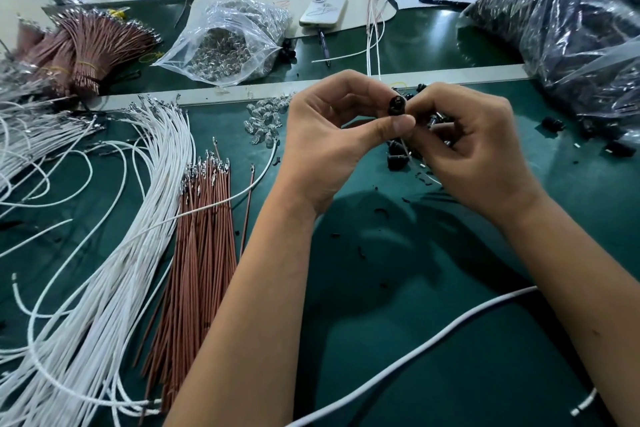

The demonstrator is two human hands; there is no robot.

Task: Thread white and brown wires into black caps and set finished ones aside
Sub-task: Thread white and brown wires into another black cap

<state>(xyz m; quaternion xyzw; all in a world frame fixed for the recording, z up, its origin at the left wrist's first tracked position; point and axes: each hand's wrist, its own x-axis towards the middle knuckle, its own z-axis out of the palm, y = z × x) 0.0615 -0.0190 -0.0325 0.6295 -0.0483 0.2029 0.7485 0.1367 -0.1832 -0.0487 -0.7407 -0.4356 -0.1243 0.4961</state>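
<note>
Above the middle of the green worktop [398, 288], the left hand [332, 146] pinches a small round black plastic cap [397, 107] between thumb and forefinger. The right hand [474, 152] meets it, fingers curled and apparently pinching a thin white wire; its grip is mostly hidden. Whether a wire has entered the cap cannot be told.

By my reading, the job is at an early stage. At the far centre, a few finished pieces [377, 7], thin white and brown wires ending in black caps, lie set aside beside a white phone [323, 10]. On the left a big fan of loose white wires [114, 218] and a flat bundle of brown wires [201, 236] wait, with further banded brown bundles [93, 48] far left. Loose black caps [401, 154] lie just under the hands, and a large clear bag of dark parts [568, 17] fills the far right.
</note>
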